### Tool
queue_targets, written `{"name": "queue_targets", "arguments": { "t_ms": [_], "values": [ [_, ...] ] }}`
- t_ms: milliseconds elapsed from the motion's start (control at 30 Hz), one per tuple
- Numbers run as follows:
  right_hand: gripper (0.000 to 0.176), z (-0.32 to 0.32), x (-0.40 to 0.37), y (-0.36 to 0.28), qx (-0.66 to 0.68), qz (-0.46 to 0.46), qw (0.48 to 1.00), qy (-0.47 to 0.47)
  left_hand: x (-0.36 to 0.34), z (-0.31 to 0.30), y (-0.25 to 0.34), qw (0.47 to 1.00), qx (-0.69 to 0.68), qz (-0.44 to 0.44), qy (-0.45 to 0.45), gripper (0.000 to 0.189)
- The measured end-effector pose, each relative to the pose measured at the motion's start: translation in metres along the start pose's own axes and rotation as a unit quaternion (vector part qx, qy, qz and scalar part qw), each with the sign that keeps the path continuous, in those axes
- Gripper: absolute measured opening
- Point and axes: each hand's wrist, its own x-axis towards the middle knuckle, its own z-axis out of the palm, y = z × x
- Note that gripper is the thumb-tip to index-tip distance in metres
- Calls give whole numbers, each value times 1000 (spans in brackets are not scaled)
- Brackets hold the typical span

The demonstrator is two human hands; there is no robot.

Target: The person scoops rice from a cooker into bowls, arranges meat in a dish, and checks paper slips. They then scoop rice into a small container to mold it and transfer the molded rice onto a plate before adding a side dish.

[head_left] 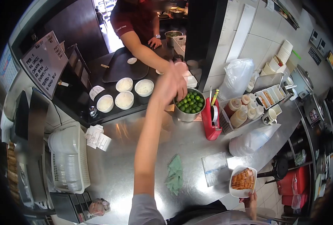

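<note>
My left hand (169,85) reaches across the counter to the rim of a steel pot (189,117) full of small green limes (191,102). It is smeared by motion, and I cannot make out whether its fingers hold anything. A co-worker's forearm (147,52) comes in from the far side and overlaps it in view. Low on the right, my right hand (251,200) grips the edge of a white dish (234,192), closed on it. Sliced, browned food (243,180) lies in that dish.
Several bowls of rice (124,100) stand on the dark ledge beside a black tray (117,69). A green cloth (174,174) lies on the steel counter (121,165). A red tape dispenser (212,127) and sauce bottles (238,118) sit right of the limes. Left is a basket of containers (84,165).
</note>
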Motion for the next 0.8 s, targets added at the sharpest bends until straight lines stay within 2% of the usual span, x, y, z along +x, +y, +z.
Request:
{"name": "queue_targets", "arguments": {
  "t_ms": [33, 67, 100, 167, 267, 467, 500, 600, 667, 700, 800],
  "values": [
    [42, 9, -3, 1, 2, -2, 1000, -18, 42, -5, 10, 984, -163, 62, -15, 66],
    [42, 19, -6, 3, 6, 0, 999, -32, 77, -12, 18, 982, -179, 53, 32, 72],
    [42, 27, -7, 5, 10, 1, 999, -46, 108, -21, 23, 971, -235, 22, 42, 80],
    [40, 43, -6, 9, 18, 20, 998, -62, 145, -26, 29, 943, -319, -17, 89, 84],
    [42, 68, -2, 9, 16, 50, 994, -100, 170, -29, 26, 919, -370, -10, 133, 85],
    [48, 108, 18, 6, -24, 68, 985, -158, 192, -42, 9, 917, -383, -13, 107, 90],
    [48, 113, 22, 5, -27, 74, 983, -168, 187, -38, 9, 922, -367, -7, 126, 89],
    [50, 133, 33, -7, -38, 84, 974, -209, 153, -23, 17, 968, -240, 49, 57, 82],
    [51, 144, 46, -7, -44, 76, 967, -239, 89, -10, 17, 976, -193, 91, -37, 71],
    [52, 149, 51, -5, -47, 75, 963, -254, 49, -7, 13, 984, -140, 94, -55, 73],
    [53, 173, 69, -6, -71, 47, 947, -310, -62, -20, -29, 999, 20, 21, 27, 58]
  ]
}}
